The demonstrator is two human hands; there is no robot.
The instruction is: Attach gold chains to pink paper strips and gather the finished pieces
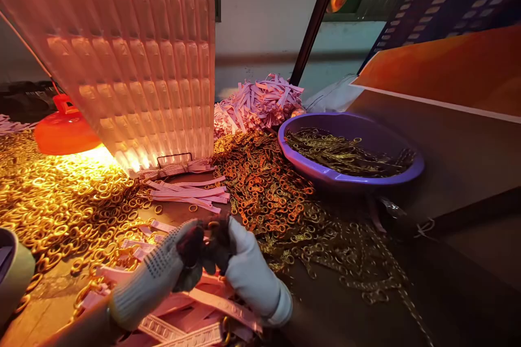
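Both hands gloved, low centre over worktop (468,303). Left hand (163,274) and right hand (248,271) meet fingertip to fingertip, grips pressed together on a small ring (212,224), barely visible between dark fingertips. Pink strips (191,192) lie just beyond; loose gold rings (61,195) heaped left. Purple basin (350,173) of chain sits right.

Whatever the gloved left hand (163,274) and right hand (244,271) pinch together is too dark to tell.
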